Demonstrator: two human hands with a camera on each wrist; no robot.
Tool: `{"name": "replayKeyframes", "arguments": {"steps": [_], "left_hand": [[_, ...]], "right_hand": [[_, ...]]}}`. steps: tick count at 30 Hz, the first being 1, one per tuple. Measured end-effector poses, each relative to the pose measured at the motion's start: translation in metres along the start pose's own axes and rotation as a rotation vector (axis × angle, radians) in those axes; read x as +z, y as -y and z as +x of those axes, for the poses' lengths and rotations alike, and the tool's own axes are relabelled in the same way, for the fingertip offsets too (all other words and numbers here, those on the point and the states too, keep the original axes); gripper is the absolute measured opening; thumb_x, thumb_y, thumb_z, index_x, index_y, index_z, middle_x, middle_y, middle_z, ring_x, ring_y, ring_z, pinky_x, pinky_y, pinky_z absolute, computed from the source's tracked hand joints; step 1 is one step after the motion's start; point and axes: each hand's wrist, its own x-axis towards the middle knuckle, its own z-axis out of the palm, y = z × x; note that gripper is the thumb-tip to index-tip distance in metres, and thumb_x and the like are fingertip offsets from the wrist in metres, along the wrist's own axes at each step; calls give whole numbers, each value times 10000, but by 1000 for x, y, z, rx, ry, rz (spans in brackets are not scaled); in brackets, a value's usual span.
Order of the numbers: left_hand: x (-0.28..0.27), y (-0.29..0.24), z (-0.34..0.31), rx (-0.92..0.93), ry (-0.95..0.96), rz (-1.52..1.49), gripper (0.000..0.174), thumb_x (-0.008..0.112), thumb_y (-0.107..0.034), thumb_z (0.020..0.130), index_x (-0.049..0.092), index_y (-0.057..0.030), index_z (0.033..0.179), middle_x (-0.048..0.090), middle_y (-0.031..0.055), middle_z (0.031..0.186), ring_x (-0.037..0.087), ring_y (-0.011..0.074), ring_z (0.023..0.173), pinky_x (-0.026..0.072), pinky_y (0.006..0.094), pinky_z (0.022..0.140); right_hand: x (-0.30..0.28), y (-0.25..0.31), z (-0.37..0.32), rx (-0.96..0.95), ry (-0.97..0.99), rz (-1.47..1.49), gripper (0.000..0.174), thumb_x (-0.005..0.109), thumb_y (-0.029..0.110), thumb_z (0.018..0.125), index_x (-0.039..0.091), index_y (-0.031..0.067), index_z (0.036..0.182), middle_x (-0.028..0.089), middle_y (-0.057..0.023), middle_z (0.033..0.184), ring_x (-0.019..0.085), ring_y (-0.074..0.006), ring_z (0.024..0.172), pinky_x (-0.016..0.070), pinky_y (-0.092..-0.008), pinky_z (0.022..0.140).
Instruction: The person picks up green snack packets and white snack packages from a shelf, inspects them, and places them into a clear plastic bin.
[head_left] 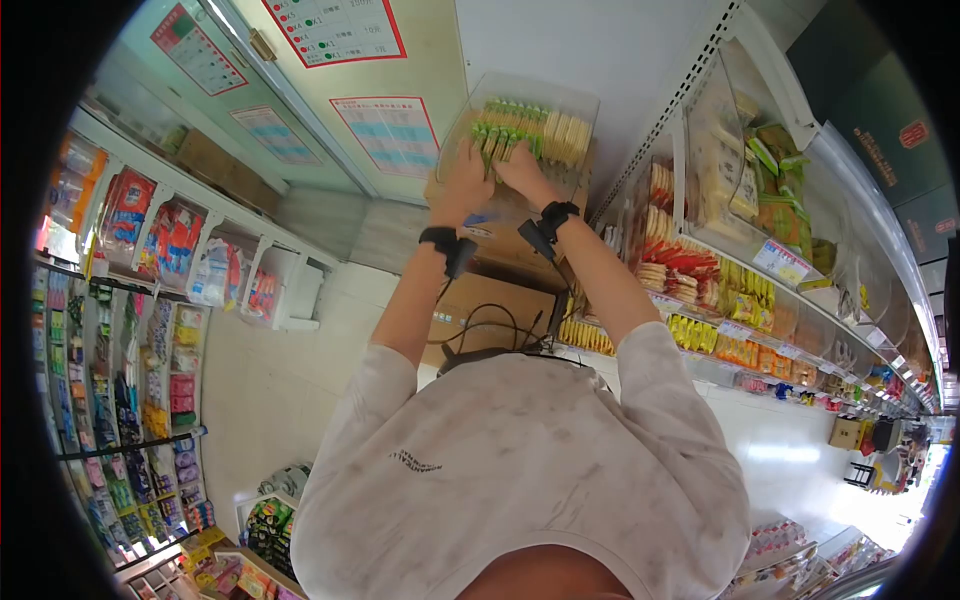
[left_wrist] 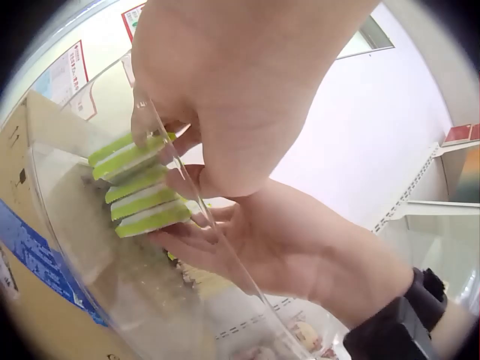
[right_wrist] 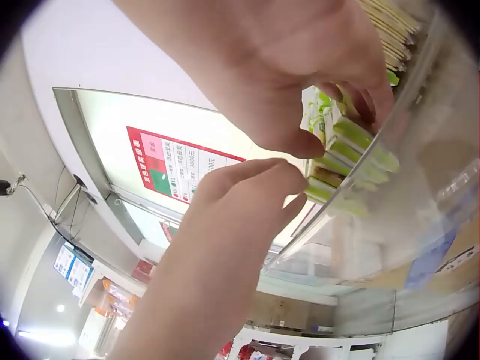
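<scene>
Both hands reach into a clear plastic bin (head_left: 585, 100) holding rows of flat snack packets. My left hand (head_left: 465, 185) grips one end of a short row of green-edged packets (left_wrist: 150, 199), its thumb and fingers bent at their edges. From the other end my right hand (head_left: 525, 175) holds the same row, fingers curled over the packets in the right wrist view. Part of the row is seen through the bin's clear wall (right_wrist: 360, 176). Further packets with pale yellow edges (head_left: 567, 138) stand upright at the bin's right side, beside the right hand.
The bin stands on stacked cardboard boxes (head_left: 500, 300). To the right runs a shelf of packaged snacks (head_left: 690, 270) with clear dividers. A glass door (head_left: 260, 110) and posters (head_left: 385, 135) are on the left. Hanging goods fill a rack (head_left: 120, 370) at far left.
</scene>
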Motion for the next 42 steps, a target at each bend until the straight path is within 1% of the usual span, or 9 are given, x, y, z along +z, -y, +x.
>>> {"name": "replayKeyframes", "arguments": {"steps": [7,11,14,19,22,28,31,34,42], "left_hand": [[-18,-19,-4,-289,373,197,261,590,-101,855,640,70,1046,652,296,1107,615,481,1065,509,535,897],[1,3,-6,-141,310,305,280,620,-172,858,663,50,1024,673,274,1079,659,457,1010,527,526,873],[2,-6,-4,-206,377,329,295,612,-172,848,657,23,1064,696,265,1049,657,465,965,516,531,861],[-16,-19,4,-268,391,239,346,623,-178,839,671,-8,1136,703,253,1039,669,444,946,530,497,841],[-11,-24,-2,-228,373,195,381,595,-100,851,660,-11,1217,690,249,1093,665,422,994,531,477,872],[1,-33,-9,231,172,-24,486,541,42,841,589,14,1324,579,242,1318,556,414,1217,496,478,982],[-5,-52,-13,44,206,127,550,564,44,825,546,38,1374,560,238,1355,516,440,1269,464,486,1032],[3,-42,-9,288,75,215,518,608,-52,861,546,41,1367,618,225,1294,562,424,1217,468,503,1029],[28,16,-17,279,348,386,536,605,-210,901,548,-11,1396,515,176,1507,434,363,1420,317,509,1183]], "right_hand": [[1,-10,2,-91,53,-115,681,673,264,867,435,-180,1326,546,-440,1238,595,-541,1144,521,-518,979],[1,-2,1,-45,105,-71,673,665,277,873,439,-180,1312,545,-445,1226,590,-548,1146,520,-520,976],[4,-10,-3,-77,17,-119,564,631,283,929,487,-148,1262,655,-332,1088,664,-414,1026,524,-470,904],[-5,-20,-2,-38,103,11,539,603,268,943,493,-131,1289,656,-306,1124,661,-379,1043,515,-436,906],[-7,-28,4,-62,163,-11,507,584,219,939,502,-112,1315,654,-280,1166,651,-369,1053,510,-424,911],[-10,-35,-7,-86,186,200,513,566,125,897,511,-57,1373,633,-270,1265,620,-396,1137,493,-431,964],[-16,-30,-17,-50,192,191,544,565,89,887,490,-75,1400,626,-278,1277,619,-397,1143,485,-432,978],[-13,-12,-24,-53,149,23,548,584,85,859,507,-80,1376,640,-304,1238,624,-428,1137,495,-451,970],[-55,31,-105,-328,52,5,406,572,123,909,587,-29,1285,658,-308,1107,627,-465,1067,514,-497,880]]}}
